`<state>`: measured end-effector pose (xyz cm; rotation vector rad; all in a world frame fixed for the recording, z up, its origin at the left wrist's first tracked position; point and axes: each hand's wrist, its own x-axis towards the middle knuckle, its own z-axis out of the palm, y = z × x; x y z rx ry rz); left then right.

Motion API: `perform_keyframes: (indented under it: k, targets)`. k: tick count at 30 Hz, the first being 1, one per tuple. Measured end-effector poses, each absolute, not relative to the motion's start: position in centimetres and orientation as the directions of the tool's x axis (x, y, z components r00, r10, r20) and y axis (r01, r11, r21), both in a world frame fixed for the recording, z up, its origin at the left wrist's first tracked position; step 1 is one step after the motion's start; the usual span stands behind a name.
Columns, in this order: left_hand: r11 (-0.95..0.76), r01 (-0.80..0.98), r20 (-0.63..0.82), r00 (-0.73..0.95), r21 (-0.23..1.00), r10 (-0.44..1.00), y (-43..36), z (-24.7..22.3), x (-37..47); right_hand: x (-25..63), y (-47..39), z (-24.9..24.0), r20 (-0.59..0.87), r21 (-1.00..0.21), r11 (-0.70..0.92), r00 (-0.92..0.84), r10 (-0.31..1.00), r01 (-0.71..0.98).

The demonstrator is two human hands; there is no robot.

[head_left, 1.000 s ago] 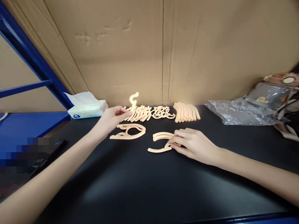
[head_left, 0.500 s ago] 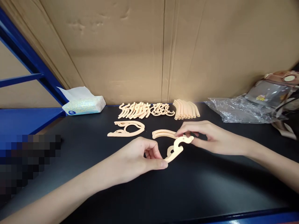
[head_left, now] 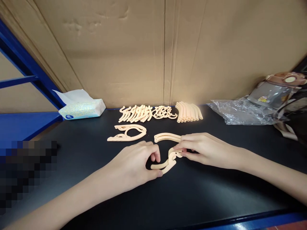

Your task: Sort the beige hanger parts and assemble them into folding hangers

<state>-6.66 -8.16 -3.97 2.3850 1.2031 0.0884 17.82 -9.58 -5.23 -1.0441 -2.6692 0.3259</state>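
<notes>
Two cream plastic hanger hook pieces [head_left: 172,164] overlap low over the black table, their curved ends crossing at the right. My left hand [head_left: 141,161] has its thumb against the left end of the lower piece, with the fingers curled above and a gap showing between index finger and thumb. The fingertips of my right hand [head_left: 201,148] pinch the hooked right end. Just behind lie two curved hanger arms [head_left: 166,136], their right ends hidden by my right hand. To the left lies a folded hanger [head_left: 127,132].
At the back are a pile of hook pieces [head_left: 136,114], several ring-shaped pieces [head_left: 164,112] and a stack of curved arms [head_left: 189,111]. A tissue pack [head_left: 82,109] stands left. Clear plastic film [head_left: 240,111] and a bottle [head_left: 270,94] are at the right, cardboard [head_left: 115,54] behind.
My right hand has come from by the curved arms to the hook end and pinches it. The pieces have been lowered and moved left, and a second piece now shows behind the first.
</notes>
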Motion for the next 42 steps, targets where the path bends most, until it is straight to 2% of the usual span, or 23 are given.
perform_keyframes:
  k: [8, 15, 21, 25, 31, 42]
  targets:
    - [-0.526, 0.670, -0.126, 0.671, 0.524, 0.731, -7.5, -4.8, -6.5, 17.7, -9.3, -5.6, 0.180, -0.284, 0.708, -0.689, 0.702, 0.647]
    - [-0.598, 0.603, -0.018, 0.712, 0.529, 0.702, -7.2, -4.9, -6.8, 17.3, -9.3, -6.2, 0.248, -0.167, 0.723, -0.682, 0.688, 0.670]
    - [-0.569, 0.606, -0.032, 0.699, 0.556, 0.714, -7.2, -4.8, -6.4, 17.3, -9.3, -6.1, 0.249, -0.161, 0.737, -0.695, 0.674, 0.657]
    - [-0.606, 0.629, 0.082, 0.658, 0.486, 0.748, -5.9, -4.3, -7.2, 18.0, -8.8, -5.5, 0.324, -0.157, 0.716, -0.649, 0.688, 0.680]
    - [-0.567, 0.734, 0.291, 0.488, 0.374, 0.823, -2.0, -3.4, -9.6, 20.1, -6.8, -5.1, 0.448, -0.144, 0.594, -0.483, 0.752, 0.792]
    - [-0.548, 0.767, 0.304, 0.463, 0.334, 0.833, -1.1, -3.8, -10.0, 19.2, -2.4, -4.8, 0.389, 0.001, 0.432, -0.398, 0.831, 0.902]
